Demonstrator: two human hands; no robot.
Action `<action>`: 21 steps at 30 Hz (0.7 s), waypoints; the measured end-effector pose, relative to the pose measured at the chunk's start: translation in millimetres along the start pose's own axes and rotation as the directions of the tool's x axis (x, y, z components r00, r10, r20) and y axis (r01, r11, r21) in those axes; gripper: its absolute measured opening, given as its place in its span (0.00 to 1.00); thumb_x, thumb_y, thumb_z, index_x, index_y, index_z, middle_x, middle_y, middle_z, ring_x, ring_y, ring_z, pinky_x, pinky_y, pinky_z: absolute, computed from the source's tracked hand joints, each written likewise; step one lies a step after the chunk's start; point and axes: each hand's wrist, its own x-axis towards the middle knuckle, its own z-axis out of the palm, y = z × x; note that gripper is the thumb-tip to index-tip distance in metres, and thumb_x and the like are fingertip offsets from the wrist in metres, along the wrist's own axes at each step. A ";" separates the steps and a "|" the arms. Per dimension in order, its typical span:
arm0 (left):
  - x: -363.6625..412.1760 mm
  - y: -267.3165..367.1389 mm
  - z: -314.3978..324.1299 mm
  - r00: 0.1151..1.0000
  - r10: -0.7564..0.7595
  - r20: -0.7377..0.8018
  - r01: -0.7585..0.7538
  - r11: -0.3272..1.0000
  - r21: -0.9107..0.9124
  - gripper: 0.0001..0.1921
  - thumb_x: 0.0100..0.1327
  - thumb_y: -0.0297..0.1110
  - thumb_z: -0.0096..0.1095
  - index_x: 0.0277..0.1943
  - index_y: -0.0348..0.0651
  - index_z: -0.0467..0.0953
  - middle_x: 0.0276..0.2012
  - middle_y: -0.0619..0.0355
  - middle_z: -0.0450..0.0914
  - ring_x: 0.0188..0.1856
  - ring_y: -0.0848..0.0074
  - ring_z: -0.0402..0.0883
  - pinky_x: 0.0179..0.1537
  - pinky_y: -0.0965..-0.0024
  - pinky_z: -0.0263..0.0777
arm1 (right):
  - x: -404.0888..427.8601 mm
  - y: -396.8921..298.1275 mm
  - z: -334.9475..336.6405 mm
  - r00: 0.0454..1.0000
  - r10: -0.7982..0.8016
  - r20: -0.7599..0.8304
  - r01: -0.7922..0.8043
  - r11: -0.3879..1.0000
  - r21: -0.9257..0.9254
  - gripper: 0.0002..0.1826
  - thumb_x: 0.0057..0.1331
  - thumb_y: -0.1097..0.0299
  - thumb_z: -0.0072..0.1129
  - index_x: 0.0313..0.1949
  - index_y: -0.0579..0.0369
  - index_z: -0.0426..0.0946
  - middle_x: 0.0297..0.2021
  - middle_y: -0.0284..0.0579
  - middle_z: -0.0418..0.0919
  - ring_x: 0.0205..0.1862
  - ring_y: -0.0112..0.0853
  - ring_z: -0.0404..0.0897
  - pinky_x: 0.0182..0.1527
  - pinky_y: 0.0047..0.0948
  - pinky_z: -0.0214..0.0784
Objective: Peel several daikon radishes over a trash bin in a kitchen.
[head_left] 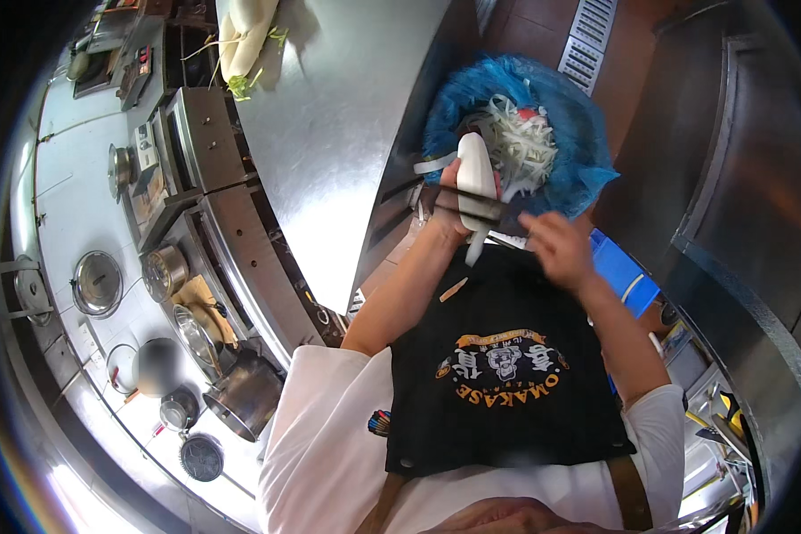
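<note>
My left hand (450, 207) is wrapped around a peeled white daikon radish (476, 172), which points away from me over a bin lined with a blue plastic bag (577, 127). In my right hand (559, 245) is a dark-handled peeler (517, 212), blurred by motion, its frame lying across the radish. A pale strip of peel (477, 248) dangles at the radish's near end. Heaped inside the bag are white peelings (524, 150) with something red among them. Another strip of peel (435, 164) hangs at the bag's left edge.
Left of the bin stands a stainless steel worktable (337, 133), with several unpeeled daikon radishes (243, 47) at its far end. Pots (245, 394) and cooking equipment line the wall further left. A blue crate (624, 274) sits beyond my right forearm. A floor drain grate (587, 43) lies past the bin.
</note>
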 end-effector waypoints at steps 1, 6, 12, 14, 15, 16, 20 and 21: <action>0.9 -0.4 0.4 1.000 -0.024 -0.019 0.023 0.997 -0.070 0.27 0.75 0.56 0.43 0.50 0.36 0.74 0.37 0.46 0.81 0.37 0.59 0.84 0.38 0.55 0.82 | 4.5 1.3 2.7 1.000 0.001 0.002 -0.001 1.000 -0.001 0.20 0.64 0.70 0.62 0.57 0.51 0.81 0.40 0.47 0.80 0.43 0.43 0.81 0.47 0.38 0.74; -39.3 -14.6 15.9 0.996 -0.081 0.042 0.069 0.970 0.234 0.31 0.71 0.57 0.50 0.62 0.35 0.70 0.48 0.43 0.80 0.47 0.61 0.83 0.49 0.58 0.80 | 86.3 129.9 17.4 0.940 0.327 -0.098 -0.332 0.942 -0.042 0.17 0.68 0.67 0.59 0.56 0.48 0.81 0.44 0.53 0.82 0.46 0.49 0.82 0.47 0.40 0.73; -13.1 -8.5 -3.7 0.996 -0.076 0.052 0.071 0.993 0.098 0.27 0.75 0.55 0.45 0.58 0.36 0.72 0.44 0.44 0.80 0.42 0.61 0.83 0.45 0.56 0.81 | 53.9 132.5 13.9 0.916 0.335 -0.222 -0.335 0.941 0.038 0.18 0.70 0.64 0.59 0.57 0.53 0.79 0.45 0.54 0.84 0.47 0.47 0.83 0.49 0.38 0.74; -0.3 -5.7 -26.9 0.994 -0.057 0.093 0.054 0.998 0.038 0.26 0.75 0.56 0.45 0.57 0.39 0.72 0.43 0.44 0.81 0.41 0.60 0.84 0.39 0.53 0.82 | 20.6 56.4 6.9 0.963 0.243 -0.115 -0.244 0.970 0.006 0.19 0.67 0.68 0.61 0.57 0.55 0.80 0.42 0.49 0.82 0.44 0.41 0.83 0.49 0.35 0.74; 1.0 -8.1 -25.6 0.993 -0.064 0.099 0.060 0.997 0.037 0.26 0.75 0.56 0.45 0.57 0.39 0.72 0.43 0.44 0.81 0.41 0.60 0.84 0.39 0.53 0.82 | 8.2 25.6 1.5 0.993 0.112 -0.041 -0.111 0.994 0.008 0.19 0.66 0.69 0.60 0.56 0.54 0.80 0.42 0.48 0.82 0.44 0.43 0.82 0.50 0.36 0.74; 1.4 -9.8 -22.6 0.998 -0.049 0.033 0.048 0.998 0.031 0.26 0.74 0.56 0.46 0.57 0.41 0.73 0.42 0.46 0.82 0.40 0.60 0.84 0.39 0.55 0.82 | -1.0 3.6 -1.9 0.999 -0.029 0.030 0.030 0.998 -0.053 0.18 0.66 0.70 0.60 0.56 0.54 0.81 0.40 0.50 0.81 0.43 0.47 0.80 0.48 0.43 0.74; -25.2 -23.4 -13.7 0.999 -0.030 0.021 0.026 0.987 0.156 0.30 0.72 0.60 0.50 0.59 0.39 0.72 0.45 0.48 0.82 0.42 0.62 0.84 0.43 0.59 0.81 | 33.7 48.0 16.4 0.990 0.121 -0.070 -0.125 0.991 -0.049 0.18 0.68 0.67 0.57 0.57 0.49 0.81 0.43 0.49 0.83 0.46 0.47 0.81 0.50 0.43 0.73; -35.9 -25.5 -7.9 0.995 -0.091 0.043 0.076 0.961 0.266 0.32 0.71 0.61 0.50 0.60 0.38 0.72 0.47 0.48 0.81 0.43 0.61 0.83 0.43 0.58 0.80 | 56.9 85.5 17.2 0.954 0.268 -0.133 -0.277 0.959 -0.058 0.18 0.68 0.66 0.57 0.57 0.49 0.80 0.44 0.50 0.83 0.47 0.47 0.82 0.53 0.42 0.73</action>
